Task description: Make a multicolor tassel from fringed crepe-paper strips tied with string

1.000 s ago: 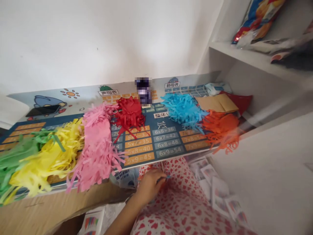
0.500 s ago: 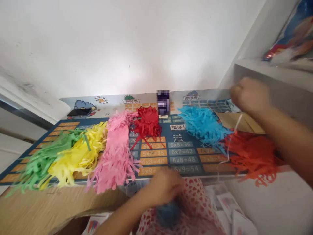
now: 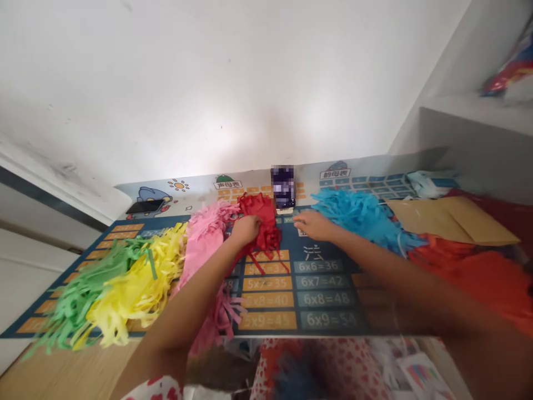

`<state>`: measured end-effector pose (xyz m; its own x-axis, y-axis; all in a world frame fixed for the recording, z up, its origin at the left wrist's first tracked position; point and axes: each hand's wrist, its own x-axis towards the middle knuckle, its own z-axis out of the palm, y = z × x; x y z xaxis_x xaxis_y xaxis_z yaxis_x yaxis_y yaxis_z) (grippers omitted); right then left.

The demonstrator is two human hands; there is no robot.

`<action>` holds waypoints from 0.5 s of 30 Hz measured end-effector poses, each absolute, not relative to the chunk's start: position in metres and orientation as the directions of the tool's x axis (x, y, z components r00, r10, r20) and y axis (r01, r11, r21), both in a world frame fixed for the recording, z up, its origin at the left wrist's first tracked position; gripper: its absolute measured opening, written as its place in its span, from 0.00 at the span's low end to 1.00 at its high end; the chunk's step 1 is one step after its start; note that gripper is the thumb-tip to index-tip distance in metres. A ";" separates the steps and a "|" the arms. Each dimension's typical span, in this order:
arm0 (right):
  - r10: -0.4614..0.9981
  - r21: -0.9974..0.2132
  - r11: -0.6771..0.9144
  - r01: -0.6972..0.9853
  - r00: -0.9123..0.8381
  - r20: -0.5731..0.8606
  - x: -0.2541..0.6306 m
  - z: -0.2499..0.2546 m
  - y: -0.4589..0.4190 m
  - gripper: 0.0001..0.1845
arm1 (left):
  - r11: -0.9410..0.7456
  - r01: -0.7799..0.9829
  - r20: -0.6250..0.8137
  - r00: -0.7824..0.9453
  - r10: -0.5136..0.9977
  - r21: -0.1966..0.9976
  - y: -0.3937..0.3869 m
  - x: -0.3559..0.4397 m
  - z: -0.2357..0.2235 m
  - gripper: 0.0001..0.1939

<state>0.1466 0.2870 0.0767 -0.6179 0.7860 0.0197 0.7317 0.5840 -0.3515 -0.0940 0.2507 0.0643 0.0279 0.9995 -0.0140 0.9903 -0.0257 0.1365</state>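
My left hand [image 3: 246,229] is curled on the left side of a pile of red paper fringe [image 3: 263,225] at the back middle of a blue multiplication mat [image 3: 316,289]. Whether its fingers actually grip the paper is unclear. My right hand [image 3: 313,224] lies on the mat just right of the red pile, fingers pointing left, nothing visible in it. A pink fringe [image 3: 206,244] lies left of the red one. A light blue fringe [image 3: 362,214] lies right of my right hand.
Yellow fringe [image 3: 137,283] and green fringe [image 3: 79,294] lie at the left. Orange fringe [image 3: 478,272] and brown paper [image 3: 453,219] lie at the right, under a white shelf [image 3: 470,111]. A small dark object [image 3: 283,186] stands at the back. A phone [image 3: 144,206] lies back left.
Both hands have come up onto the mat. The left rose from my lap to the red pile. The right swung left from the shelf side to the middle.
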 end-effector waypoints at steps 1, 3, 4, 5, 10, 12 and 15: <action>0.777 -0.379 0.587 0.715 -0.629 0.018 0.133 0.067 0.291 0.17 | -0.015 0.990 -0.017 0.018 1.000 0.143 0.249 -0.099 0.062 0.15; 0.773 -0.429 0.582 0.691 -0.634 0.028 0.110 0.049 0.296 0.17 | 0.008 0.986 -0.020 -0.004 1.000 0.169 0.246 -0.107 0.059 0.15; 0.778 -0.458 0.571 0.681 -0.628 0.036 0.100 0.042 0.296 0.18 | 0.022 0.982 -0.020 -0.018 1.000 0.189 0.245 -0.110 0.058 0.14; 0.787 -0.489 0.554 0.674 -0.615 0.045 0.092 0.036 0.295 0.18 | 0.038 0.976 -0.019 -0.035 0.999 0.215 0.245 -0.114 0.057 0.13; 0.863 -0.680 0.403 0.613 -0.502 0.058 0.068 0.023 0.283 0.15 | 0.236 0.895 0.022 -0.264 0.964 0.379 0.252 -0.138 0.053 0.14; 0.874 -0.775 0.333 0.537 -0.484 0.040 0.062 0.021 0.281 0.13 | 0.342 0.820 -0.012 -0.379 0.925 0.459 0.255 -0.145 0.049 0.16; 0.891 -0.908 0.195 0.370 -0.454 0.006 0.051 0.018 0.282 0.14 | 0.450 0.669 -0.149 -0.458 0.877 0.592 0.261 -0.148 0.042 0.17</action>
